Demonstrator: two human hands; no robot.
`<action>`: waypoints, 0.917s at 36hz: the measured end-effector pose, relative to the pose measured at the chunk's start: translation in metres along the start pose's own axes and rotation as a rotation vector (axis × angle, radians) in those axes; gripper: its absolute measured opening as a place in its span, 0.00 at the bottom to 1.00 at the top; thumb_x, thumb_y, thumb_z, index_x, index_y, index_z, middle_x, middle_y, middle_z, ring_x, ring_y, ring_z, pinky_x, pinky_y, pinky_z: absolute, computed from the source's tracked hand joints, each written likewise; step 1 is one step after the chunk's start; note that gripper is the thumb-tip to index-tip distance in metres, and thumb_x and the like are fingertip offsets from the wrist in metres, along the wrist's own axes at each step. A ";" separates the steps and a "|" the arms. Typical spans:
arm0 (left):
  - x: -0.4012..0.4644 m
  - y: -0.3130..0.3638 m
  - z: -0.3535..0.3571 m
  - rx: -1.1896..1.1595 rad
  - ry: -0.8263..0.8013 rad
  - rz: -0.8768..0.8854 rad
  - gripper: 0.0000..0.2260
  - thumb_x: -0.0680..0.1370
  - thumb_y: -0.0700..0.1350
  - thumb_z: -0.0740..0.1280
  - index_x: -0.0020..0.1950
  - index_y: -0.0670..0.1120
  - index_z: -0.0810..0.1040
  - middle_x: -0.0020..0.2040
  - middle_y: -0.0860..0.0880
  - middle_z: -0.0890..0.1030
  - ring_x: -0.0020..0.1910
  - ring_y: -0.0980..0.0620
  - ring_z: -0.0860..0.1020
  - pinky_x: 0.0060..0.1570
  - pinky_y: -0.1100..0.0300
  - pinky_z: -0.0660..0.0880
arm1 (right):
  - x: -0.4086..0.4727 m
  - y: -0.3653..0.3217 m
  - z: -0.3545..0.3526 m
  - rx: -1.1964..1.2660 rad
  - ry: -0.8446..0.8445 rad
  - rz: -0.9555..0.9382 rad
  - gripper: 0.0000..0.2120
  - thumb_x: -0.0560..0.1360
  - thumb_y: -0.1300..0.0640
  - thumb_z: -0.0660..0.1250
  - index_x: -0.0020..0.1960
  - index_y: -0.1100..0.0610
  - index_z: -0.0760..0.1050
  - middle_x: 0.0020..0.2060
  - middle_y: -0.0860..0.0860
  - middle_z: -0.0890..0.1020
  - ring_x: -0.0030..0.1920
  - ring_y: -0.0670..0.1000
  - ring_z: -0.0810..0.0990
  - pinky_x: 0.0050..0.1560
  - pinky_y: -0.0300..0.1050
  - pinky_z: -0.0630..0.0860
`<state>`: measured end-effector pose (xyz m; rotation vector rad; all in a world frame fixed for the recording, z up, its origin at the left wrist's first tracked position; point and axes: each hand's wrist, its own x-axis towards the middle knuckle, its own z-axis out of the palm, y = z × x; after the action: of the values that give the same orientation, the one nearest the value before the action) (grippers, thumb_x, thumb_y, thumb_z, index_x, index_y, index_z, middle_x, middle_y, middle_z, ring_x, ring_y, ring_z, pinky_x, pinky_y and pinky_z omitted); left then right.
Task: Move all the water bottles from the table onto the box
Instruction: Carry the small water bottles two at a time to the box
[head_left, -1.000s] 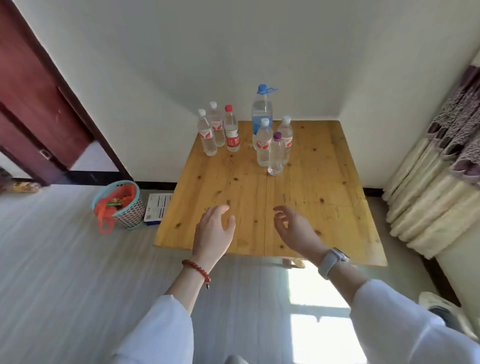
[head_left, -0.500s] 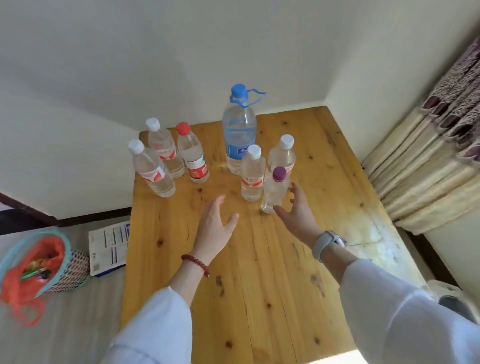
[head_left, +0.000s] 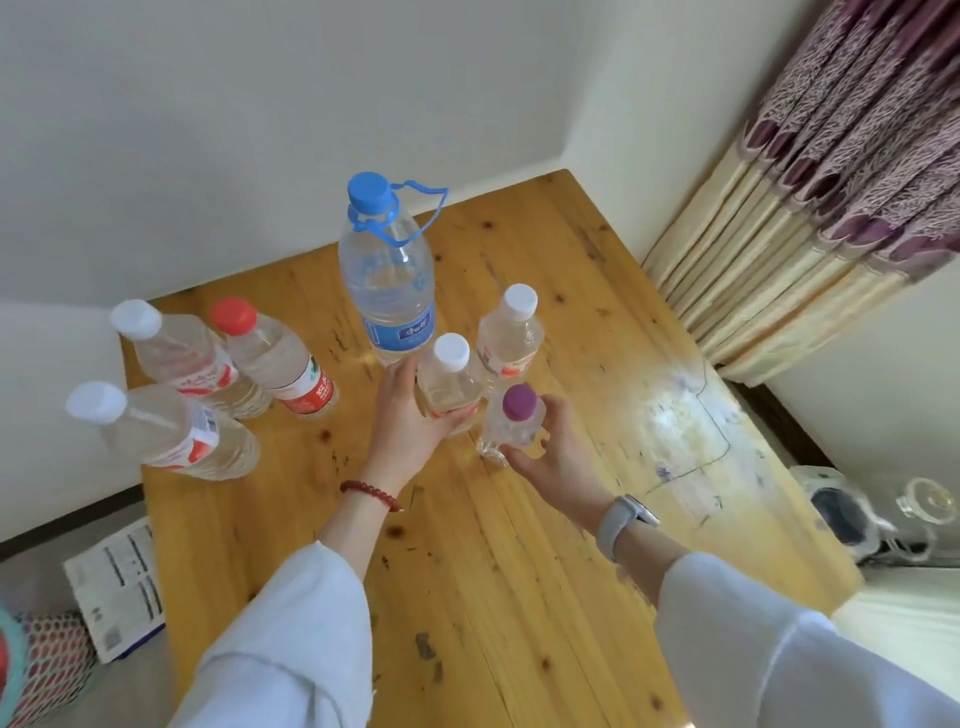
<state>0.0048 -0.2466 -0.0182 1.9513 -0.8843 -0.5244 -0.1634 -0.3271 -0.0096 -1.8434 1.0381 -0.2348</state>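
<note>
Hands: open above the counter (head_left: 519, 597) half a second ago; now your left hand (head_left: 402, 426) wraps the white-cap bottle (head_left: 449, 384), your right hand (head_left: 553, 457) the purple-cap bottle (head_left: 514, 423).

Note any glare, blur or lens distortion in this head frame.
Head view: sunlight glare washes out the table right of the purple-capped bottle; wide-angle bending tilts the left bottles outward; bottom corners and sleeves look soft; centre stays sharp.

**Around the hands: what is standing by**

A patterned purple and cream curtain (head_left: 810, 208) is hanging far to the right of the hands. A mesh basket (head_left: 49, 670) is sitting on the floor well to their lower left, with a printed carton (head_left: 117, 582) lying just beside it.
</note>
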 end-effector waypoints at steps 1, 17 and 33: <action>-0.004 0.000 0.000 -0.020 0.009 -0.003 0.36 0.64 0.51 0.76 0.68 0.48 0.65 0.65 0.49 0.69 0.64 0.54 0.66 0.64 0.51 0.69 | -0.002 0.002 0.001 0.016 -0.005 0.018 0.30 0.71 0.55 0.70 0.66 0.56 0.57 0.60 0.47 0.71 0.57 0.45 0.70 0.57 0.40 0.68; -0.144 0.046 0.050 -0.230 -0.157 -0.056 0.29 0.63 0.60 0.70 0.61 0.56 0.67 0.56 0.54 0.76 0.54 0.57 0.76 0.50 0.65 0.74 | -0.153 0.061 -0.062 0.122 0.228 0.091 0.35 0.64 0.40 0.66 0.67 0.43 0.58 0.62 0.49 0.73 0.61 0.51 0.74 0.63 0.54 0.73; -0.436 0.214 0.244 -0.035 -0.820 0.366 0.30 0.62 0.69 0.62 0.57 0.54 0.65 0.46 0.57 0.76 0.42 0.55 0.77 0.39 0.64 0.72 | -0.545 0.206 -0.151 0.031 0.862 0.433 0.32 0.68 0.39 0.66 0.65 0.55 0.66 0.40 0.51 0.77 0.39 0.49 0.74 0.38 0.40 0.69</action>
<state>-0.5205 -0.1252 0.0492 1.4646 -1.6786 -1.1336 -0.6985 -0.0568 0.0451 -1.4310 1.9663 -0.8153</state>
